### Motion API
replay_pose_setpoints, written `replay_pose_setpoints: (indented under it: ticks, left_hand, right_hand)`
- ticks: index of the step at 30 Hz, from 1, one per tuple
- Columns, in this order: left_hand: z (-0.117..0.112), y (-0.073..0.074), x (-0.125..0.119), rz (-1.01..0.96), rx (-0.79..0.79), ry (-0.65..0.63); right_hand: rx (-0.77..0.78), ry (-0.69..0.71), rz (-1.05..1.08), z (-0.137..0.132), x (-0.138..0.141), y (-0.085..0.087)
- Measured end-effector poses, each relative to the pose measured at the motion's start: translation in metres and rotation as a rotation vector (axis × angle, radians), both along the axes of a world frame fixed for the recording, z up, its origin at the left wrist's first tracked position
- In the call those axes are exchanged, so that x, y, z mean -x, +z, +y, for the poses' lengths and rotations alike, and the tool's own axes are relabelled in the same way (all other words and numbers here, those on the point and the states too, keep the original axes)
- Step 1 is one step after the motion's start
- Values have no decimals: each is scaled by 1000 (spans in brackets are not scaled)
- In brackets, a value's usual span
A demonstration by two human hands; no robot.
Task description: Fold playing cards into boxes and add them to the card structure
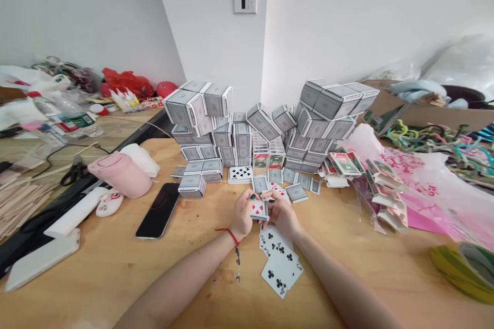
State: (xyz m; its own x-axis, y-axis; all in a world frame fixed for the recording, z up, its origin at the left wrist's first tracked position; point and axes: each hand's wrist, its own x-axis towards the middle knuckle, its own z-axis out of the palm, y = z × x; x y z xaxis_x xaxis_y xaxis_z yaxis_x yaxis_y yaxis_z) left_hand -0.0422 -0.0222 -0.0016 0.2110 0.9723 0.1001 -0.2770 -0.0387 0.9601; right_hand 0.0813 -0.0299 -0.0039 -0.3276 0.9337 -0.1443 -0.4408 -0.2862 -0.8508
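Note:
Between my two hands, over the middle of the table, is a playing card (258,209) with red pips, its edges bent up. My left hand (244,212) grips it from the left, with a red string at the wrist. My right hand (283,213) holds the other side, fingers curled in. Just below, several club cards (281,262) lie face up, overlapping. Beyond my hands are loose cards (298,193), some face down, and a card stack (240,174) with a spade card on top. Behind them rise stacked folded-card blocks (235,136), taller at both sides.
A black phone (158,211), a pink roll (123,174) and a white mouse (110,202) lie left. At the right are card boxes (344,163), a pink-printed plastic bag (412,169) and a yellow-green tape roll (463,270). The wall stands close behind.

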Motion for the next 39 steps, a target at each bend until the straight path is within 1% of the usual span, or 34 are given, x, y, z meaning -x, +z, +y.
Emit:
replay_pose_setpoints:
  ticks: [4,6,8,11,12,14,16,19,25,30,34,37,39]
  left_hand:
    - [0,-1,3,47,2,-104]
    - [0,-1,3,96,-6,-130]
    - [3,0,2,166,-31,-70]
    - [10,-2,3,271,-70,105]
    - [13,-3,4,291,-61,125]
    - [18,-7,5,333,-32,107]
    - [20,-10,6,378,-78,130]
    - [19,-12,6,411,-156,153]
    - [14,-9,4,491,-264,148]
    - [13,-8,2,576,-295,159]
    - [12,-5,3,597,-329,189]
    - [12,-4,2,550,-296,205]
    - [12,-5,2,488,-209,211]
  right_hand:
    - [15,48,-45,3,-2,-5]
    - [4,60,-82,6,-3,-9]
    - [-21,40,-122,9,-5,-12]
    - [-61,-13,-156,11,-7,-15]
    - [-73,-33,-162,12,-7,-15]
    - [-94,-70,-177,11,-6,-15]
    - [-113,-83,-188,10,-5,-13]
    - [-125,-64,-215,9,-4,-9]
    - [-101,-43,-319,9,-8,-7]
    - [-116,-48,-335,10,-9,-13]
    - [-129,-66,-362,8,-6,-16]
    - [-158,-97,-379,5,-3,-18]
    - [-195,-126,-413,4,-2,-18]
